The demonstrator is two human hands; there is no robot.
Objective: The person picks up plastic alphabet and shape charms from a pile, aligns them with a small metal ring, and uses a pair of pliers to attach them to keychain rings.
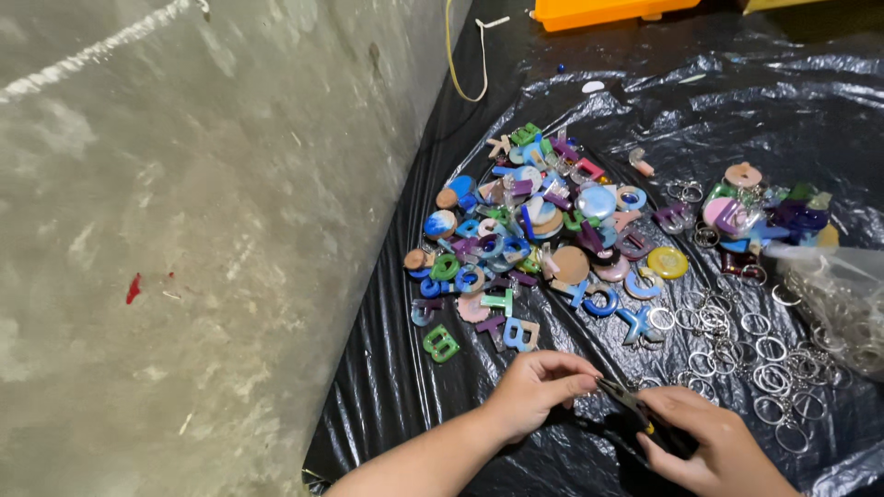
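My left hand [537, 384] is pinched shut at the fingertips on something very small that I cannot make out, right at the tip of a pair of dark pliers [629, 401]. My right hand [714, 442] grips the pliers' handles at the bottom of the view. Just beyond my hands lies a heap of coloured resin letter and disc charms [543, 230] on a black plastic sheet [387, 377]. Loose metal key rings [737, 345] are scattered to the right of the heap.
A second small pile of charms [760, 216] lies at the right, next to a clear plastic bag of rings [838, 304]. An orange box [599, 11] stands at the far edge. Bare concrete floor [184, 230] fills the left, with a yellow cord [453, 55] along the sheet's edge.
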